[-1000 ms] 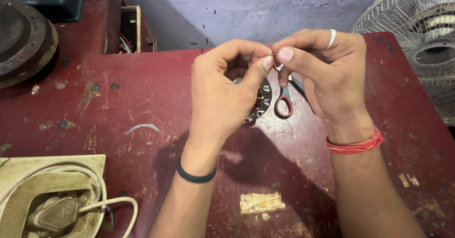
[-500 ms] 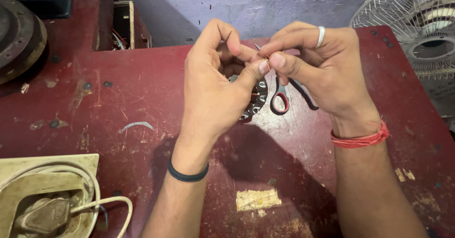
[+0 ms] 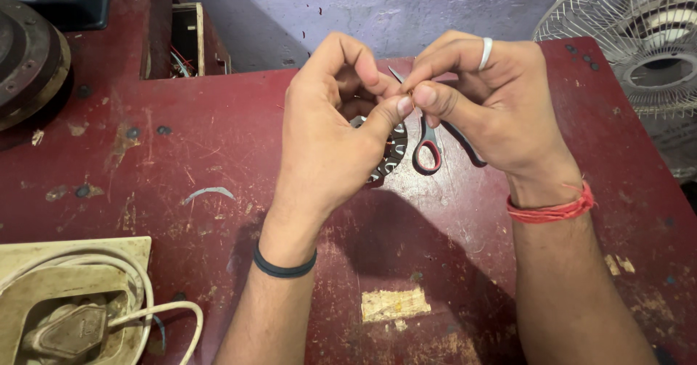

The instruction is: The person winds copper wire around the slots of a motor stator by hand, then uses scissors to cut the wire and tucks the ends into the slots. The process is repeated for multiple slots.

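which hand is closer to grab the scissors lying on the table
Right, probably. The right hand is directly above the scissors, whose red handle loops lie just beneath its fingers. The left hand sits further left, over the round metal part.

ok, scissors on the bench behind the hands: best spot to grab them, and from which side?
Probably the red-lined handle loops. The scissors lie flat on the red table, loops towards the person, blades running away under the fingers. Come from the near side, between both hands.
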